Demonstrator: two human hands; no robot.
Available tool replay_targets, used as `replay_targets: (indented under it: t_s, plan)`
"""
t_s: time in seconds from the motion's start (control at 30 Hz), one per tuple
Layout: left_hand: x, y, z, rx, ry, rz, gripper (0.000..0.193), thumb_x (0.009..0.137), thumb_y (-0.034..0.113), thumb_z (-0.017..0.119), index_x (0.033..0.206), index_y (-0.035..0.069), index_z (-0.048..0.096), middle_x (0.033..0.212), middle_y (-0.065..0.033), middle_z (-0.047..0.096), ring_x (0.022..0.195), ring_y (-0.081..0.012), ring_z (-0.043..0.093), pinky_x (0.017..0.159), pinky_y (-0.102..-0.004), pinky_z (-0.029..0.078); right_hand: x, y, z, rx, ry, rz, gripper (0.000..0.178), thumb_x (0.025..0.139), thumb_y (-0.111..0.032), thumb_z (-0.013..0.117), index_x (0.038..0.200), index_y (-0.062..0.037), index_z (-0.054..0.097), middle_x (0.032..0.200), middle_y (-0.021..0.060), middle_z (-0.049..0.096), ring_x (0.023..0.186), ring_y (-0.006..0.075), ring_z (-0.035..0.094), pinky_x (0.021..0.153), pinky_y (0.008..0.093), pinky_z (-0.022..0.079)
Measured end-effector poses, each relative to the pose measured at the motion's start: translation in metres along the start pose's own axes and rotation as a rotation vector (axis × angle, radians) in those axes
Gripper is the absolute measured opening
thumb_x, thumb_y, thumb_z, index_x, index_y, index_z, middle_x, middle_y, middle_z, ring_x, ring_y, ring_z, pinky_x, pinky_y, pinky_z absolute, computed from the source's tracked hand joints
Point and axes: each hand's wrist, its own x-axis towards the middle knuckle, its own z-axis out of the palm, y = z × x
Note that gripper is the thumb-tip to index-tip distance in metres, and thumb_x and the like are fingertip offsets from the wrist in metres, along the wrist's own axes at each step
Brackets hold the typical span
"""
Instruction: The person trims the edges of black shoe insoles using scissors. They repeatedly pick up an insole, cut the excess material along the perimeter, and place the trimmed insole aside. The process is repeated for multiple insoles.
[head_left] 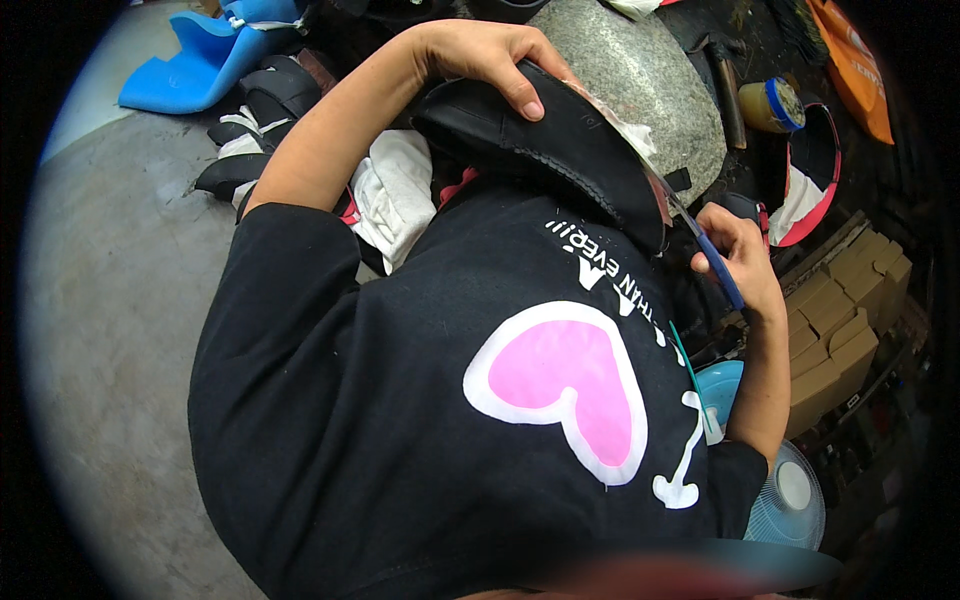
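Observation:
A black leather shoe upper [540, 140], with a stitched seam and a pale ragged lining [632, 135] along its far edge, is tilted in front of my chest. My left hand [495, 65] is closed on its top edge, the thumb pressed on the black leather. My right hand [738, 255] grips blue-handled scissors [718, 265]. Their metal blades point up and left and meet the right end of the upper at the lining edge. How far the blades are apart is too small to tell.
Beyond the upper lies a grey stone slab [640, 75], with a hammer [730, 95] and a blue-rimmed jar [772, 106] to its right. A red-trimmed upper [812, 190] and cardboard boxes [845, 320] are on the right. More black pieces [278, 92] and white cloth [393, 195] lie left.

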Motion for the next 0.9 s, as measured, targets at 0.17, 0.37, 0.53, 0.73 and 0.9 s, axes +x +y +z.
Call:
replay_targets:
  t_s: [0.17, 0.37, 0.53, 0.73, 0.9]
  plan:
    - [0.0, -0.001, 0.0, -0.044, 0.015, -0.018, 0.062, 0.062, 0.015, 0.083, 0.117, -0.009, 0.065, 0.114, -0.0182, 0.068, 0.097, -0.0212, 0.067, 0.093, -0.0284, 0.052, 0.0, 0.007, 0.002, -0.215, 0.044, -0.233, 0.049, 0.073, -0.042, 0.081, 0.084, -0.0023, 0.053, 0.064, -0.0018, 0.048, 0.059, 0.0074, 0.044, 0.054, 0.0252, 0.035]
    - [-0.002, -0.003, -0.001, -0.033, 0.006, 0.016, 0.059, 0.067, 0.013, 0.079, 0.12, -0.008, 0.063, 0.116, -0.0168, 0.067, 0.099, -0.0204, 0.066, 0.092, -0.0268, 0.051, -0.008, 0.004, 0.003, -0.016, 0.044, -0.011, 0.05, 0.07, -0.044, 0.077, 0.084, -0.0024, 0.052, 0.063, 0.0051, 0.046, 0.056, 0.0141, 0.045, 0.054, 0.0301, 0.037]
    - [0.004, -0.004, 0.002, -0.008, 0.044, -0.011, 0.06, 0.064, 0.015, 0.083, 0.116, -0.009, 0.065, 0.111, -0.018, 0.069, 0.091, -0.0199, 0.068, 0.088, -0.0274, 0.053, -0.004, -0.003, 0.005, -0.136, 0.025, -0.067, 0.05, 0.068, -0.044, 0.075, 0.086, -0.0027, 0.054, 0.064, 0.0084, 0.046, 0.058, 0.0176, 0.051, 0.056, 0.0327, 0.039]
    - [0.004, 0.01, 0.004, 0.005, -0.036, -0.001, 0.049, 0.067, 0.014, 0.082, 0.106, -0.01, 0.067, 0.096, -0.0121, 0.071, 0.082, -0.0161, 0.067, 0.081, -0.0261, 0.054, 0.006, -0.01, 0.004, -0.296, 0.093, -0.12, 0.05, 0.072, -0.046, 0.075, 0.086, -0.0026, 0.054, 0.064, 0.0076, 0.047, 0.059, 0.0175, 0.051, 0.057, 0.0325, 0.039]
    - [0.002, 0.011, 0.007, 0.006, -0.003, 0.033, 0.043, 0.069, 0.016, 0.081, 0.101, -0.009, 0.068, 0.091, -0.0101, 0.07, 0.08, -0.0148, 0.066, 0.077, -0.0249, 0.054, 0.012, -0.013, 0.009, 0.102, 0.001, -0.081, 0.041, 0.077, -0.033, 0.08, 0.084, -0.0022, 0.053, 0.066, -0.0027, 0.045, 0.062, 0.004, 0.044, 0.054, 0.0232, 0.035]
